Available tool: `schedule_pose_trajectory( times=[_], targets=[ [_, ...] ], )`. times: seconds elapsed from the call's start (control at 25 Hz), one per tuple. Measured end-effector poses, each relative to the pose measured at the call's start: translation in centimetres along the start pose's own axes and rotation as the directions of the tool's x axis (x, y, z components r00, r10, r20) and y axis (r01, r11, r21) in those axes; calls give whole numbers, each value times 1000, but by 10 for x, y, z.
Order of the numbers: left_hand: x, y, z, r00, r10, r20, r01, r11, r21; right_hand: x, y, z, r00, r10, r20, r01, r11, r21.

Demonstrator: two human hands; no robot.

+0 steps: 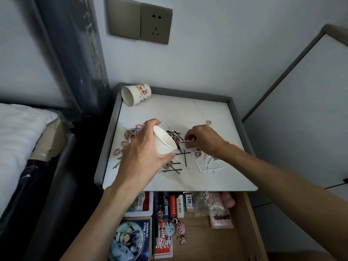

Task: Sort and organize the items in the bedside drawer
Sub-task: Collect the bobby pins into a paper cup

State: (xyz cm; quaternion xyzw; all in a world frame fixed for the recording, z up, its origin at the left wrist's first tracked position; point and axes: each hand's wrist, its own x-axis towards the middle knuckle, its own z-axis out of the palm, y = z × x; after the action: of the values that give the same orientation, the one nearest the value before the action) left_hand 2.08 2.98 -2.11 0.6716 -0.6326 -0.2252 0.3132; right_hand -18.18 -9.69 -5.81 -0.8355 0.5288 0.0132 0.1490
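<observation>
One view only, head-worn and wide-angle. It looks forward and steeply down onto the white top of a bedside table [188, 110], close in, so the table fills mid-frame. Both forearms enter from the bottom edge. The left hand [143, 147], holding a paper cup [164, 141], and the right hand [205, 140] sit near frame centre over the tabletop. The open drawer [203, 240] lies right under the camera, cut off by the bottom edge. The camera faces a wall with a socket plate [140, 21] at the top. A bed [18, 138] is at the left edge and a white panel [301, 110] at the right. Straight lines bow near the edges.
</observation>
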Motion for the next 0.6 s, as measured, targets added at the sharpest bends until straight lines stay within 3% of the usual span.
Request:
schedule_pose_trajectory(
  times=[0.16, 0.36, 0.6],
  targets=[
    [-1, -3, -1, 1000, 1, 6, -1, 1000, -11, 6, 3, 6, 997, 74, -6, -73, 994, 76],
    [-1, -2, -2, 1000, 10, 17, -11, 1000, 15, 9, 13, 2, 991, 94, 98, -105, 987, 124],
    [0, 1, -2, 1000, 6, 25, -7, 999, 31, 3, 30, -16, 979, 204, -15, -192, 941, 277]
  ],
)
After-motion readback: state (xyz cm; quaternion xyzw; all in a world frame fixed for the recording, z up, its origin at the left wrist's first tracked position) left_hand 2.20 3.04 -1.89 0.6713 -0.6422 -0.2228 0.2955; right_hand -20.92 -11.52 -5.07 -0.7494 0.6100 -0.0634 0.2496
